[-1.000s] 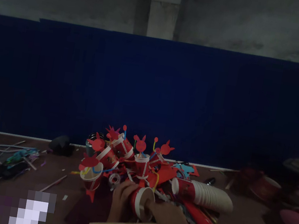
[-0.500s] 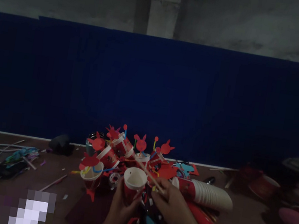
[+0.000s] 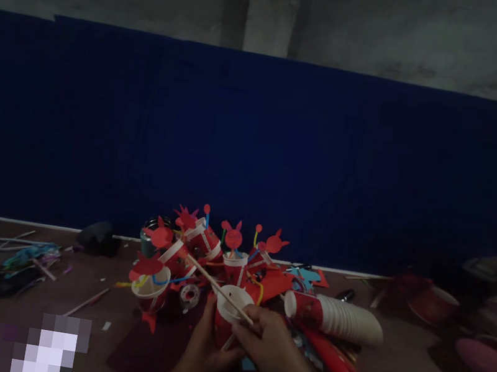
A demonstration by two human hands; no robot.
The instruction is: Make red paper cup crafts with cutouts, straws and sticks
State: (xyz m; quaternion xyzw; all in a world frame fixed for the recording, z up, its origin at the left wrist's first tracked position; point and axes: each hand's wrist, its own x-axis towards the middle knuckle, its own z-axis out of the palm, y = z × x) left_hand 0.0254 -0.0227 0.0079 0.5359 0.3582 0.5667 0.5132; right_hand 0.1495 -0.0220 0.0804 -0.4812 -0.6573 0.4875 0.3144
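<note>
1. Left hand (image 3: 202, 358) grips a red-and-white paper cup (image 3: 224, 328), mouth up; right hand (image 3: 273, 344) pinches a thin pale stick (image 3: 210, 279) across it.
2. Held cup: small dark spot inside, no red cut-out visible; cups with red animal cut-outs (image 3: 236, 269) sit beyond it.
3. Right of held cup: nested white-rimmed paper cups (image 3: 352, 322), glossy red object (image 3: 334, 358).
4. Left: tape roll (image 3: 188, 297), close; decorated cups crowd the stick's far end.

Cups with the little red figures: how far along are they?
Several cups already carry red paper figures. The left hand holds another cup, with no figure visible; the right hand holds a thin stick across it. That cup looks unfinished, and perhaps the plain nested stack remains too.
</note>
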